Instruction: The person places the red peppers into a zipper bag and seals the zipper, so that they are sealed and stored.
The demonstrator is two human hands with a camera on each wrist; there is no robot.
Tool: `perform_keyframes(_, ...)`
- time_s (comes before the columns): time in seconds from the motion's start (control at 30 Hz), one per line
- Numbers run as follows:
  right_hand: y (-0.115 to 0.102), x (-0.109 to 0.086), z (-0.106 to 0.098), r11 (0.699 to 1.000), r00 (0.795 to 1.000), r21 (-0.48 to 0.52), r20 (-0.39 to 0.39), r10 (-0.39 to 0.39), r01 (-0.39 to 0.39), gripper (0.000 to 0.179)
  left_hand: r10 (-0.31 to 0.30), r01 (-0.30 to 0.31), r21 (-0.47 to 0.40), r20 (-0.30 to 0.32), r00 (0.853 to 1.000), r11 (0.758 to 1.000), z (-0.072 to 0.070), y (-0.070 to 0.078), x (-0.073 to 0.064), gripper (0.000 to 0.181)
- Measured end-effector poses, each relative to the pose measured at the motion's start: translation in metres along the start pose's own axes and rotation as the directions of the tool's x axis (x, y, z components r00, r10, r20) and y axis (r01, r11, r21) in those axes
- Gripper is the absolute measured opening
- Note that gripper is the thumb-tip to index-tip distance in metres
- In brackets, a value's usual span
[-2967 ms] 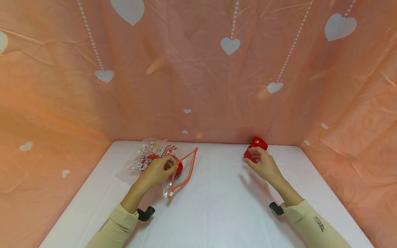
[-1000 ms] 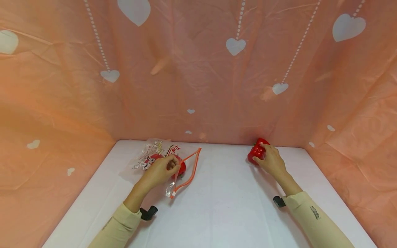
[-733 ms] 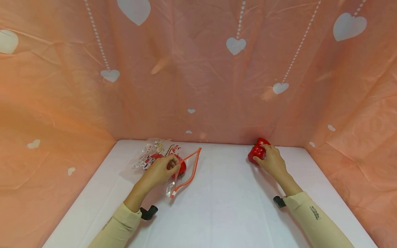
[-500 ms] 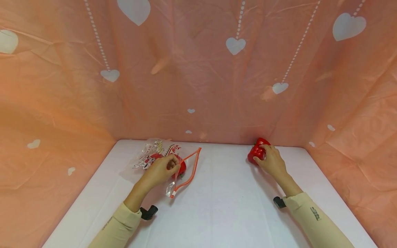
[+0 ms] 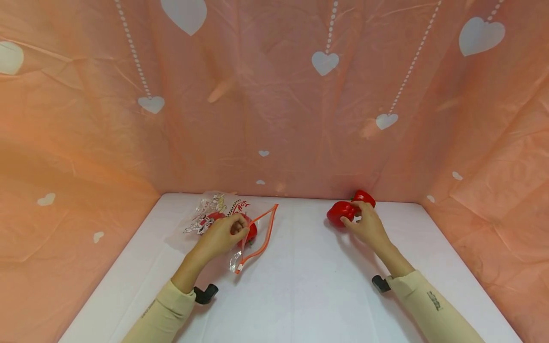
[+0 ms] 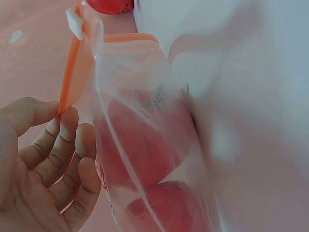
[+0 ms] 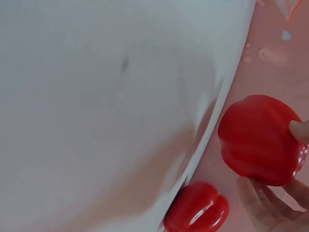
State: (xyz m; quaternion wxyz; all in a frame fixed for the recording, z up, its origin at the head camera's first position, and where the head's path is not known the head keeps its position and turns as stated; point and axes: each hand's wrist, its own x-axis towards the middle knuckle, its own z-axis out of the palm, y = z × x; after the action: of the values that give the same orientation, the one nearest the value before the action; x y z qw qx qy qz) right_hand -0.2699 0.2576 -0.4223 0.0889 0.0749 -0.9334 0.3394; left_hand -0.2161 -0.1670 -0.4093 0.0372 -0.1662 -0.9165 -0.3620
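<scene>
My left hand (image 5: 226, 234) pinches the orange zip edge (image 6: 70, 72) of a clear printed zip bag (image 5: 235, 261), whose mouth gapes toward the right. Inside the bag lie two red bell peppers, the upper one (image 6: 140, 140) near the mouth and the lower one (image 6: 171, 208) deeper in. Over at the right, my right hand (image 5: 364, 225) holds a red bell pepper (image 7: 260, 140) between thumb and fingers. Behind that hand another red bell pepper (image 5: 364, 197) rests at the table's back edge, partly covered by the fingers in the head view.
The white table (image 5: 296, 295) is walled at the back and sides by a peach sheet (image 5: 279, 119) printed with white hearts. A white slider (image 6: 75, 23) sits on the bag's zip.
My right hand reached the nearer bell pepper, took hold of it and has now moved left with it, away from the other pepper. The left hand keeps its pinch on the bag.
</scene>
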Motion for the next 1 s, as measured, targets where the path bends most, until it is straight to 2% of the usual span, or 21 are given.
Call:
perform_keyframes(0.17, -0.010, -0.002, 0.005, 0.997, 1.000, 0.079, 0.023, 0.000, -0.001, 0.065, -0.001, 0.001, 0.000, 0.000, 1.000, 1.000, 0.000, 0.000, 0.000, 0.006)
perform_keyframes(0.47, -0.022, -0.007, 0.019, 0.989, 0.998, 0.142, 0.031, -0.055, 0.050, 0.058, -0.004, 0.004, 0.000, -0.003, 1.000, 1.000, -0.001, -0.001, 0.000, 0.007)
perform_keyframes(0.83, -0.036, -0.015, 0.036, 0.965, 0.996, 0.262, 0.079, -0.043, 0.020, 0.052, 0.013, -0.013, -0.001, 0.000, 1.000, 1.000, -0.002, 0.000, 0.000, 0.007)
perform_keyframes(1.0, -0.040, -0.018, 0.043, 0.948, 0.994, 0.317, 0.107, -0.017, -0.018, 0.050, 0.013, -0.013, 0.007, 0.000, 1.000, 1.000, -0.002, 0.000, 0.000, 0.006)
